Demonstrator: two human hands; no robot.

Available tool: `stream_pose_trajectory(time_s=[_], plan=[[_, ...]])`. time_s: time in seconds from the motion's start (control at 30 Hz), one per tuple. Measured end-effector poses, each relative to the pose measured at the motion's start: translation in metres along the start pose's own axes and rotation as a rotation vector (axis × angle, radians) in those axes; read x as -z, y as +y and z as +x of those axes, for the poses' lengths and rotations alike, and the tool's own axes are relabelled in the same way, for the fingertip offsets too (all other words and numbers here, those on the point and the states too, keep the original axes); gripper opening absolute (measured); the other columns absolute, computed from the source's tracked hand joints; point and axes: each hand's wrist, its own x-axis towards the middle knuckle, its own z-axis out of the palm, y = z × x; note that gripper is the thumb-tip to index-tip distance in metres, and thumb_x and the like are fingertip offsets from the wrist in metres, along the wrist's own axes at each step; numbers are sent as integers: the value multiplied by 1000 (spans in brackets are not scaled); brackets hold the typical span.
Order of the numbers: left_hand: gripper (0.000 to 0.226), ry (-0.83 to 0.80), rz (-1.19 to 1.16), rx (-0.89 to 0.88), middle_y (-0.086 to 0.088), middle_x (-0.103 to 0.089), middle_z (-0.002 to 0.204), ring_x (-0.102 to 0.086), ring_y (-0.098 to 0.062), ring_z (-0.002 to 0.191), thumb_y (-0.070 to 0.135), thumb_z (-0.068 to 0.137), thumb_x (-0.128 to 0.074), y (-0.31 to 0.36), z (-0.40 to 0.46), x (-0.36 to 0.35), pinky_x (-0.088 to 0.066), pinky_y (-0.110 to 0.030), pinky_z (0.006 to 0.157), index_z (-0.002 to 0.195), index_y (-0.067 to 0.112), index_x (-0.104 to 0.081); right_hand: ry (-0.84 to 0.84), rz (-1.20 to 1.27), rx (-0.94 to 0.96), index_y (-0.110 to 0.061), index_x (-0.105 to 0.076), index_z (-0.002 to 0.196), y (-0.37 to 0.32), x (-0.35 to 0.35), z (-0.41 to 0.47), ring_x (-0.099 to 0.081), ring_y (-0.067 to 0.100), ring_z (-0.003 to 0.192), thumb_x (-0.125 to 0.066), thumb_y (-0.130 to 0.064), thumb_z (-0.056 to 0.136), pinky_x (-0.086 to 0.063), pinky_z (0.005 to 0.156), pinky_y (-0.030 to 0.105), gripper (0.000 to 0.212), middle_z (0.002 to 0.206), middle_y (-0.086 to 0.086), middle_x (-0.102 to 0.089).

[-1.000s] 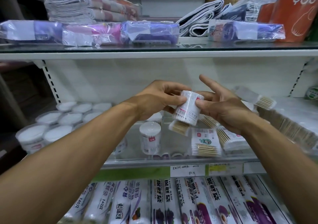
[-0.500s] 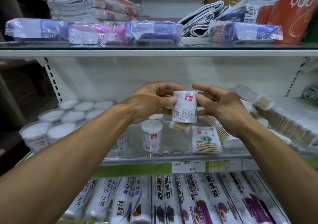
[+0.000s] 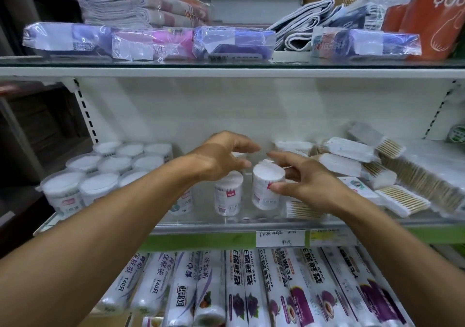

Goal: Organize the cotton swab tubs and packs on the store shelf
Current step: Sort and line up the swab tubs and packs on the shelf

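tub [image 3: 267, 188] now down on the shelf [image 3: 226, 222] near the front edge, was up in both hands | right hand [image 3: 305, 186] lightly gripping it, left hand [image 3: 221, 158] open above | next: another tub

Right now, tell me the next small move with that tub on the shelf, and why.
Probably let the right hand go of the small tub and nudge it level with the neighbouring tub. It stands upright on the glass shelf, beside that tub, thumb and fingers around its side; the left hand hovers open above.
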Motion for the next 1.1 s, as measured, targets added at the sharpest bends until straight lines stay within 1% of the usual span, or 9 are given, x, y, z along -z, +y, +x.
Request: stream_pose_trajectory(time_s=[0.1, 0.3, 0.5, 0.6, 0.7, 0.77, 0.93, 1.0, 1.1], plan=[[43, 72, 112, -13, 9, -57, 136, -49, -8, 127, 13, 91, -66, -4, -2, 5, -35, -21, 104, 132, 25, -59, -12, -51, -1, -57, -45, 130, 4, -7, -1, -57, 6, 117, -76, -28, 81, -49, 102, 38, 65, 132, -10, -57], [43, 81, 240, 11, 6, -53, 141, -48, -12, 129, 17, 94, -63, -9, -6, 8, -30, -16, 97, 135, 24, -57, -19, -128, 1, -46, -41, 139, 1, -18, -3, -54, 9, 120, -73, -27, 85, -47, 104, 38, 66, 141, -13, -50], [42, 67, 205, 14, 7, -52, 142, -46, -14, 131, 20, 94, -62, -9, -6, 2, -37, -33, 110, 135, 28, -57, -15, -122, 19, -40, -40, 142, -2, -22, -1, -54, 10, 121, -74, -24, 85, -45, 104, 32, 68, 142, -10, -50], [42, 55, 207, 0, 8, -51, 143, -45, -13, 132, 18, 95, -61, -6, -3, 0, -36, -28, 108, 135, 28, -56, -16, -113, 3, -40, -36, 145, -5, -23, -2, -52, 10, 123, -74, -24, 85, -42, 103, 27, 73, 144, -9, -48], [41, 56, 201, -27, 7, -51, 143, -46, -12, 131, 17, 96, -59, -2, 2, -3, -34, -21, 101, 136, 26, -56, -78, -182, 27, -42, -26, 149, -5, -16, -7, -46, 5, 131, -73, -27, 85, -38, 110, 32, 80, 149, -13, -42], [40, 61, 204, -49, 8, -51, 143, -46, -11, 130, 17, 96, -58, -1, 5, -5, -33, -19, 99, 135, 27, -56, 19, -150, 37, -42, -30, 147, -7, 6, -10, -48, 2, 127, -68, -23, 89, -42, 106, 30, 72, 143, -16, -47], [38, 63, 188, -92, 9, -55, 139, -48, -9, 128, 19, 96, -59, 4, 15, -11, -33, -18, 98, 134, 24, -58, 642, 73, 26, -23, -59, 128, 0, 77, -13, -68, 11, 97, -59, -9, 95, -53, 91, 29, 36, 111, -6, -69], [38, 54, 177, -107, 7, -57, 136, -51, -9, 125, 19, 95, -61, 7, 20, -16, -35, -18, 97, 133, 22, -59, 715, 87, -18, -21, -63, 123, 8, 94, -19, -69, 11, 96, -59, -10, 95, -53, 88, 28, 30, 108, -6, -71], [39, 38, 139, -115, 6, -60, 133, -55, -8, 120, 17, 94, -63, 15, 29, -26, -39, -17, 95, 132, 19, -60, 699, -47, -99, -22, -64, 123, 23, 109, -27, -64, 11, 105, -61, -16, 95, -51, 93, 31, 29, 113, -8, -69]])
